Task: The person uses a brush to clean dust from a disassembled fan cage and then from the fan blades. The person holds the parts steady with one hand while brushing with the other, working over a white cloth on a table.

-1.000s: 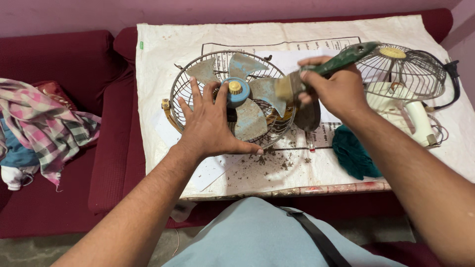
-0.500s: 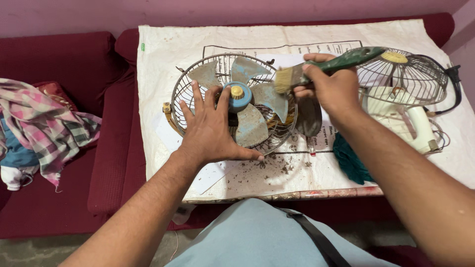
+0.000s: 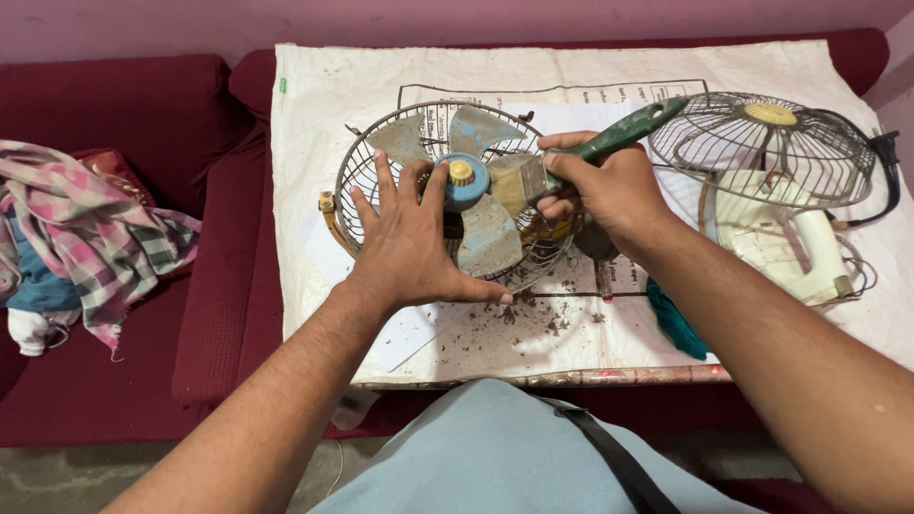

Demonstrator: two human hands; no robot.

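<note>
The left hand (image 3: pixel 409 249) lies flat and released on the fan's rear guard (image 3: pixel 381 186), steadying the dusty blades (image 3: pixel 484 228). The right hand (image 3: pixel 600 190) clenches a green brush (image 3: pixel 609 141), bristles on 1 blade. Pressing hard could bend it or scatter grit off the white sheet (image 3: pixel 314 114).

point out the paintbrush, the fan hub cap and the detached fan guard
paintbrush (image 3: pixel 619 133), head view, green handle
fan hub cap (image 3: pixel 462 172), head view, yellow top
detached fan guard (image 3: pixel 762 143), head view, wire mesh
</note>
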